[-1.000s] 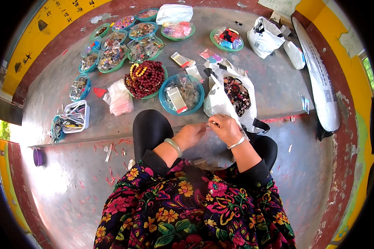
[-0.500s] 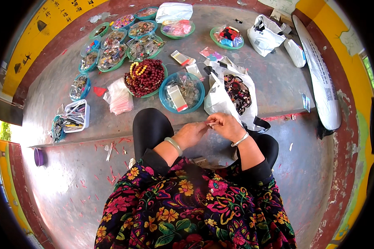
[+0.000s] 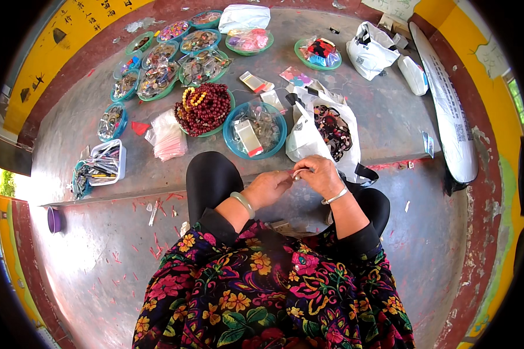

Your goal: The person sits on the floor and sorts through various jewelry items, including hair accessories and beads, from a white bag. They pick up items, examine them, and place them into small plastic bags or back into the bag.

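Fingertips nearly meet above my lap, between my knees and just short of the ledge. My left hand, below a pale bangle, is pinched closed; what it holds is hidden. In my right hand, below a silver bracelet, thumb and forefinger pinch a small pale curved strip, too small to name. Just beyond the right hand, an open white bag holds dark beaded strings. A blue basin with a plastic bag and a white-and-yellow packet stands beyond my fingertips.
Dark red bead strings with some yellow beads fill a green basin. Left of them lie clear plastic bags and a white tray of pens or tools. Several basins of bagged trinkets stand farther back. A long white wrapped bundle lies right.
My right fingers have lifted slightly and shifted, so more of the pale strip shows as a curve. My left hand is almost unmoved, and the things on the ledge stay put.
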